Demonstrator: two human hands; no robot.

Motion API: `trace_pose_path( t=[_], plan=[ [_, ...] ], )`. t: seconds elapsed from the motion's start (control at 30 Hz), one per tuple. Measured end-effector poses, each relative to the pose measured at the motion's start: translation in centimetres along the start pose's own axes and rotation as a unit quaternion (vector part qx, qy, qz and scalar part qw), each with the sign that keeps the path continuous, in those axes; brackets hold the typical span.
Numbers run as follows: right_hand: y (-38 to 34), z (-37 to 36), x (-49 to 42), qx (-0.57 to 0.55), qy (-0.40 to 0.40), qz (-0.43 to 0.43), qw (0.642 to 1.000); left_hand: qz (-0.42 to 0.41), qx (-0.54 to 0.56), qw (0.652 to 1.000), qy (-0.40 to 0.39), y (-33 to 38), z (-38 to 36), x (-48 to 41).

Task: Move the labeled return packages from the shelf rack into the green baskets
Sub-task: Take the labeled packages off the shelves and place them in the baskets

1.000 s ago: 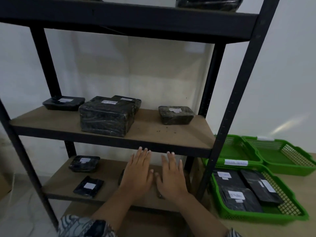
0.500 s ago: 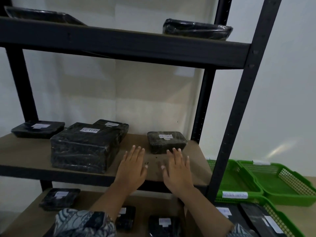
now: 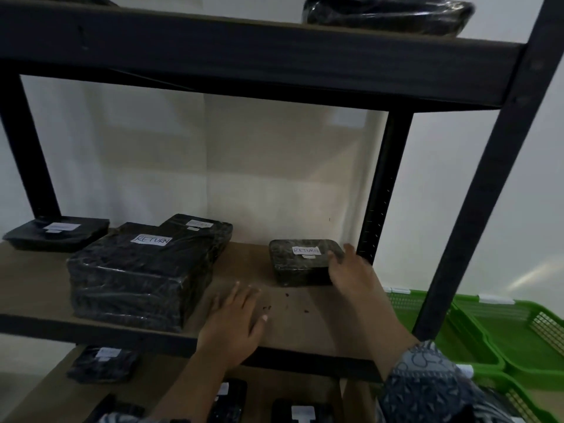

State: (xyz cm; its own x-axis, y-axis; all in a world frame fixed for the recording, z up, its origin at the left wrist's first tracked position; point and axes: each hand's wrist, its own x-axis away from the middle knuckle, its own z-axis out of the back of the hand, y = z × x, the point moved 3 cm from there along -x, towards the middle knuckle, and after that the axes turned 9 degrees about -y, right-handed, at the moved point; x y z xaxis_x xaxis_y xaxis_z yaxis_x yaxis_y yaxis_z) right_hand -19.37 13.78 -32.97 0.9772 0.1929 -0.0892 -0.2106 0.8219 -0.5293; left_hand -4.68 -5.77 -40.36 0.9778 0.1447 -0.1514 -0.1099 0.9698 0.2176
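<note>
Middle shelf board of brown wood (image 3: 305, 319) in black metal shelf rack (image 3: 476, 209): four packages are seen on it. A small black plastic-wrapped package (image 3: 300, 264) with a white "RETURN" label is placed near the right back corner of the board. Its right end is gripped by the right hand (image 3: 351, 270), thumb on top beside the label, fingers curled round the far side. The left hand (image 3: 235, 319) is held flat with fingers spread at the front edge of the board, between the two labelled packages; contact with the board cannot be told.

A large black wrapped block (image 3: 137, 279), also labelled "RETURN", is set left of centre, touching a second black wrapped package (image 3: 198, 232) behind it; that label is blurred. A flat black package (image 3: 58, 235) lies at the left back. One black wrapped package (image 3: 387, 13) is seen on the top shelf, and more labelled ones (image 3: 103, 363) on the lower shelf. Green plastic baskets (image 3: 518, 337) are seen right of the rack, low down.
</note>
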Motion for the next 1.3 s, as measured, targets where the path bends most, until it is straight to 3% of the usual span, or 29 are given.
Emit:
trace_pose_path(
  t=[0.13, 0.27, 0.4, 0.57, 0.9, 1.3],
  plan=[
    [0.5, 0.3, -0.7, -0.057, -0.061, -0.075, 0.994, 0.003, -0.004, 1.0, -0.003, 0.1, 0.0, 0.1],
    [0.5, 0.2, 0.0, -0.108, -0.051, -0.066, 0.991, 0.007, -0.018, 1.0, -0.007, 0.1, -0.2, 0.1],
    [0.4, 0.1, 1.6, -0.258, -0.056, -0.032, 0.964, 0.007, -0.022, 1.0, -0.012, 0.1, -0.1, 0.0],
    [0.7, -1.2, 3.3, -0.333, -0.003, -0.006, 0.943, 0.006, -0.016, 1.0, -0.011, 0.0, -0.2, -0.1],
    [1.5, -2.6, 4.0, -0.313, 0.024, 0.017, 0.949, 0.003, -0.026, 1.0, -0.005, 0.0, -0.2, -0.2],
    [1.6, -2.5, 3.5, -0.318, -0.02, 0.025, 0.947, 0.001, -0.026, 1.0, 0.0, -0.2, -0.4, -0.3]
  ],
)
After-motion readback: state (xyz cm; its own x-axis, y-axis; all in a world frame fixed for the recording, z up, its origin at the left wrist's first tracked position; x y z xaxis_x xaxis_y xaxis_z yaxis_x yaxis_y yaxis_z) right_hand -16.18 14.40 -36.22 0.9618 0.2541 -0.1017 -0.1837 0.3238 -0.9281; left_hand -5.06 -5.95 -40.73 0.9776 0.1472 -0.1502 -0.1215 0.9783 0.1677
